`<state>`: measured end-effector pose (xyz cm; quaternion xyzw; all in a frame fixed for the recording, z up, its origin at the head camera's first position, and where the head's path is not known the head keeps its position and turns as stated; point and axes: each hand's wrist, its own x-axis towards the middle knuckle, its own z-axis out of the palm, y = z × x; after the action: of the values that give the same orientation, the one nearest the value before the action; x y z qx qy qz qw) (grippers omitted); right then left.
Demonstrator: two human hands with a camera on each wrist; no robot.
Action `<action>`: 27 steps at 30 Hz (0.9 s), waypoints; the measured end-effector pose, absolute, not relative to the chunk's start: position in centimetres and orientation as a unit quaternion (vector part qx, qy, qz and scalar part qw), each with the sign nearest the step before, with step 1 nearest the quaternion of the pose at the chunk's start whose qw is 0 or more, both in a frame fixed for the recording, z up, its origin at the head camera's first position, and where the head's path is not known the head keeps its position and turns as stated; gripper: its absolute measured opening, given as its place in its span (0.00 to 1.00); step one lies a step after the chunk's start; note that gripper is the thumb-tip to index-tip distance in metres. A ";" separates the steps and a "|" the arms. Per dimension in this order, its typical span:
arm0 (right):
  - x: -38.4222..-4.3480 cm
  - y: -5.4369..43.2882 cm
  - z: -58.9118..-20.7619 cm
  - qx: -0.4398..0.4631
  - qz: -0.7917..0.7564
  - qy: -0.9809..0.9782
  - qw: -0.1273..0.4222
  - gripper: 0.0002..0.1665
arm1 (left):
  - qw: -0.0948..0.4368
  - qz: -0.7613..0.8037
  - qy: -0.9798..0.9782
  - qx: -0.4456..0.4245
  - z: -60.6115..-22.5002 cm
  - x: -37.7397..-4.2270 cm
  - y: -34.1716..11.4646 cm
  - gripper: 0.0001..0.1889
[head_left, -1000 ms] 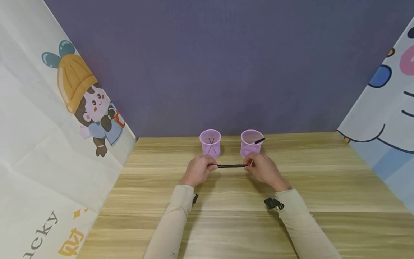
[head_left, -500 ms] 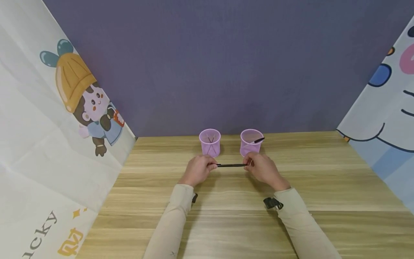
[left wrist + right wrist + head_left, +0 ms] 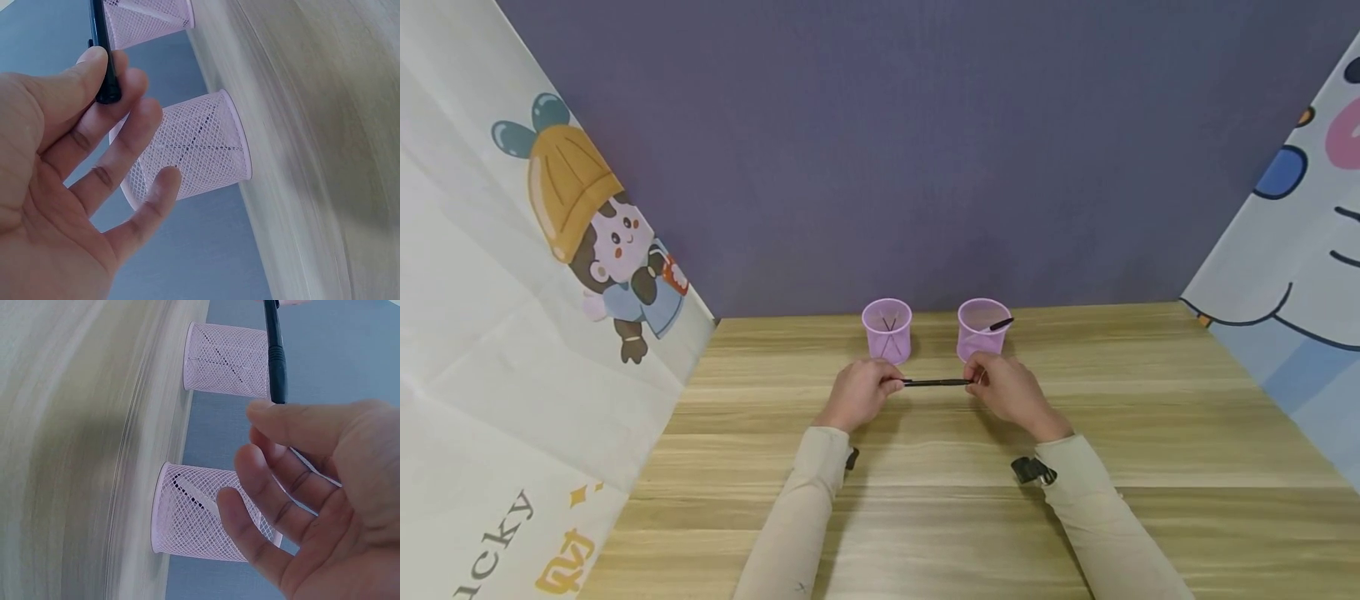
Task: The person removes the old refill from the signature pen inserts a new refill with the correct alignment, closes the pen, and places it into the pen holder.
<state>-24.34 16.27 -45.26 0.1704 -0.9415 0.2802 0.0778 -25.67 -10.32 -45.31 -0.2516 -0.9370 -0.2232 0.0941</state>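
A dark pen (image 3: 937, 382) is held level above the table, stretched between both hands. My left hand (image 3: 860, 393) pinches one end, the one with a clip, between thumb and forefinger; its other fingers spread loosely, as the left wrist view shows. The opposite end, with a ribbed grip (image 3: 277, 362), is pinched by my right hand (image 3: 1009, 396), though the thumb hides the very tip. Just beyond the hands stand two pink mesh pen holders. Thin dark sticks cross inside the left holder (image 3: 889, 343); a black-capped pen (image 3: 1000, 325) leans in the right holder (image 3: 972, 342).
The wood-grain table (image 3: 940, 517) meets a dark blue-grey wall (image 3: 925, 150) right behind the holders. Printed cartoon sheets hang on the left side (image 3: 482, 292) and on the right side (image 3: 1315, 275). Dark straps (image 3: 1033, 471) sit at the wrists.
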 end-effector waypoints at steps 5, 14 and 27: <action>-24.3 16.3 -45.3 0.182 0.294 -0.936 0.070 0.09 | 0.100 -0.223 -0.937 -0.250 -45.4 -25.7 -10.4 0.05; -24.5 16.6 -45.5 0.202 0.300 -0.931 0.055 0.08 | 0.105 -0.231 -0.934 -0.250 -45.4 -25.7 -10.5 0.05; -24.4 16.6 -45.6 0.214 0.288 -0.932 0.059 0.13 | 0.104 -0.239 -0.932 -0.251 -45.1 -25.7 -10.6 0.05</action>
<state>-24.35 16.59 -45.57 0.2138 -0.9316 0.2879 0.0591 -25.65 -10.58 -45.14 -0.2513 -0.9322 -0.2392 0.1036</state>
